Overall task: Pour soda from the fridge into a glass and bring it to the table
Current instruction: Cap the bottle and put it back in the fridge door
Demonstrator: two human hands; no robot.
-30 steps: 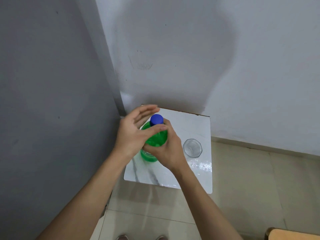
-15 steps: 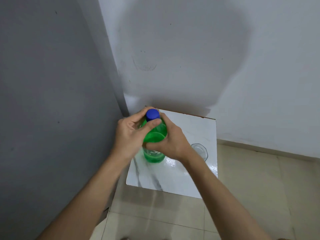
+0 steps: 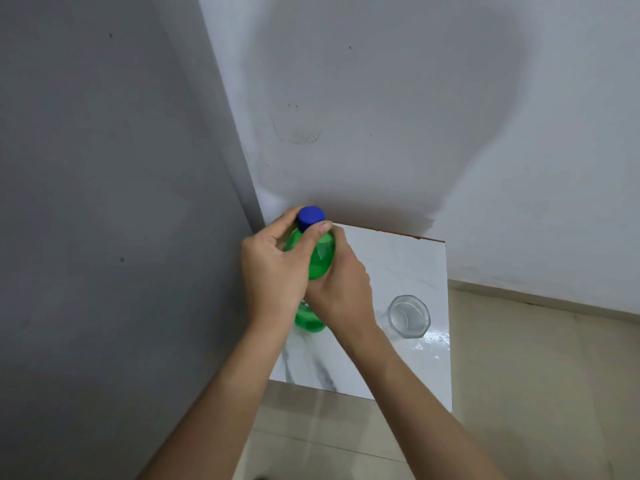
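Fingers (image 3: 313, 237) of the left hand (image 3: 273, 271) pinch the blue cap (image 3: 310, 218) of the green bottle (image 3: 320, 258), thumb on the near side and forefinger curled round the far side, so the cap is grasped rather than merely touched. Just below, the right hand (image 3: 341, 285) is clenched round the bottle's shoulder and body, bracing it. The bottle stands on the white marble-patterned table (image 3: 398, 265), its base (image 3: 308, 320) showing beneath the two wrists, and it looks upright or nearly so. Near it, off to the right and not touching either hand, sits the clear glass (image 3: 408, 316), which appears empty. Behind the table are a pale wall (image 3: 415, 116) and, to the left, a grey panel (image 3: 104, 202).

By the look of it, the step in hand is unscrewing the cap; pouring has not begun. Next the left hand needs a firm twist while the right holds the bottle steady, easing off slowly in case the soda fizzes over. Then the cap must be put down and the bottle tipped over the glass.
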